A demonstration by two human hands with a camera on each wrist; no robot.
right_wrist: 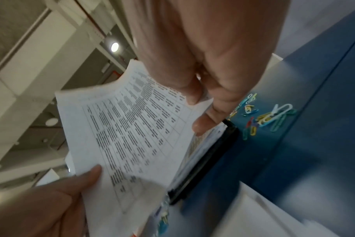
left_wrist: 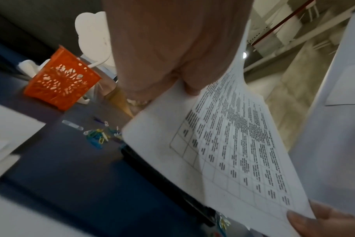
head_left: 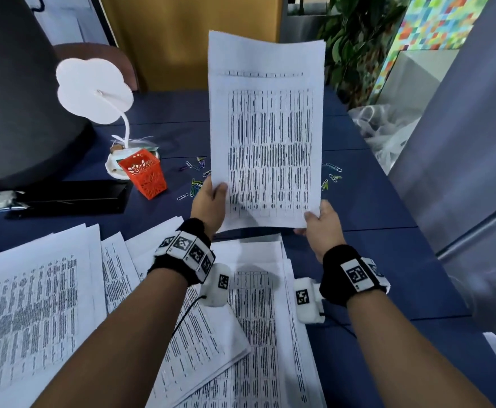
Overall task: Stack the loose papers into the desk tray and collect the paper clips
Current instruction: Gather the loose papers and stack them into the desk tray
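A printed sheet of tables (head_left: 267,128) stands upright above the blue table, held by both hands. My left hand (head_left: 211,198) pinches its lower left edge, thumb on the front, and my right hand (head_left: 320,222) pinches the lower right corner. The wrist views show the same grips: left hand (left_wrist: 184,83) on the sheet (left_wrist: 233,144), right hand (right_wrist: 201,109) on the sheet (right_wrist: 132,128). More loose papers (head_left: 35,304) lie spread over the near table. Coloured paper clips lie scattered left (head_left: 195,178) and right (head_left: 332,175) of the sheet. A black rim (right_wrist: 209,157) shows under the sheet.
An orange mesh basket (head_left: 145,173) stands left of the clips, beside a white cloud-shaped lamp (head_left: 94,91). A flat black slab (head_left: 73,198) lies at the left under a large dark object. Crumpled clear plastic (head_left: 385,134) sits at the table's right edge.
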